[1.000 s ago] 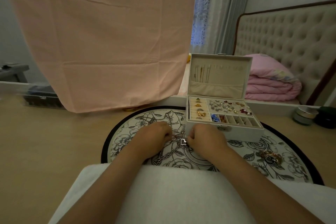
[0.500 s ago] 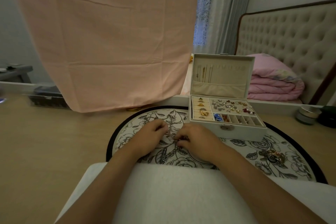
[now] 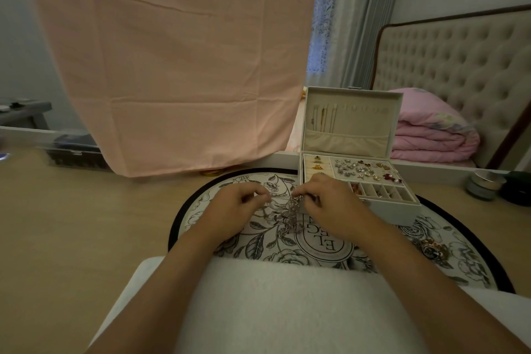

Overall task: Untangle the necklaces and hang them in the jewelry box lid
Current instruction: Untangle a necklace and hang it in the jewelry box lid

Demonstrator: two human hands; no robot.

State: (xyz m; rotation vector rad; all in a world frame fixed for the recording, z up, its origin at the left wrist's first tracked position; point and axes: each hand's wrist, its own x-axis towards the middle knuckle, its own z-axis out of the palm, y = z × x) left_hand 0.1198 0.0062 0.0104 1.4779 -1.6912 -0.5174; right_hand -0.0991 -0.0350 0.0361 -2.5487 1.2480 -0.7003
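Observation:
A tangle of silver chain necklaces (image 3: 290, 214) hangs between my hands above the round floral mat (image 3: 258, 241). My left hand (image 3: 238, 207) pinches a thin strand at its left end. My right hand (image 3: 330, 204) pinches the bunch at its top, and the rest droops to the mat. Behind my right hand stands the white jewelry box (image 3: 385, 207), open. Its upright lid (image 3: 350, 121) has a few thin chains hanging at the left and a pocket along the bottom. A gold-toned jewelry piece (image 3: 434, 250) lies on the mat at the right.
The box tray holds rings, earrings and small compartments. A pink cloth (image 3: 172, 66) hangs behind the mat. A folded pink quilt (image 3: 431, 135) lies on the bed at the right. Two small round jars (image 3: 485, 184) stand on the wooden floor, right. A white cushion (image 3: 287, 304) covers my lap.
Both hands have lifted from the mat and drawn slightly apart, raising the chain tangle. My right hand has moved up toward the box front.

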